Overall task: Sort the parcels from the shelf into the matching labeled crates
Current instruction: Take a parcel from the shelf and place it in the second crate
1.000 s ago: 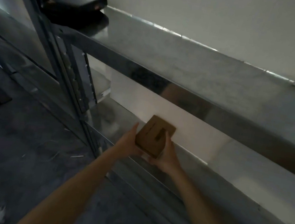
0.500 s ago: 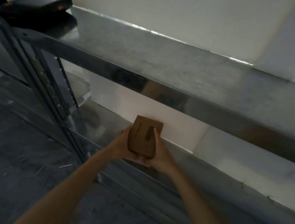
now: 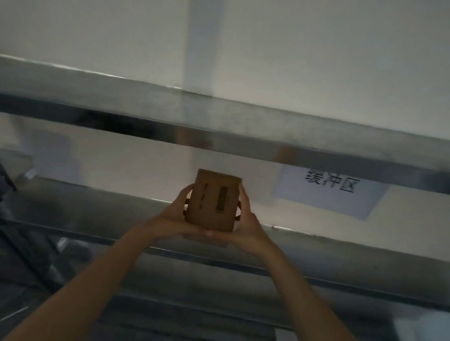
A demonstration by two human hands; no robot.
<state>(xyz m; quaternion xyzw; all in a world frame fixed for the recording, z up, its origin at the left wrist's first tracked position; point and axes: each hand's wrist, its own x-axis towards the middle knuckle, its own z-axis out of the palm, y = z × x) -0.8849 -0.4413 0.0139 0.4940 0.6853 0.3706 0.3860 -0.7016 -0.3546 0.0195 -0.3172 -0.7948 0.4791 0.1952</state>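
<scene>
I have my left hand (image 3: 178, 215) and right hand (image 3: 248, 225) clasping one cardboard parcel (image 3: 213, 200) above the shelf (image 3: 73, 209); no crates visible, so sorting remains.

Brown parcel against grey metal and pale wall.

You hold a plain brown cardboard parcel (image 3: 213, 200) — its face carries two darker vertical markings, a thin broken stripe on the left and a broader dark bar on the right. The shelf (image 3: 249, 142) behind it is dull silver-grey metal with dark reflections along its front edge. The wall (image 3: 317, 40) is off-white, and the paper sign (image 3: 327, 193) is pale bluish-white with black characters — blurred.
</scene>
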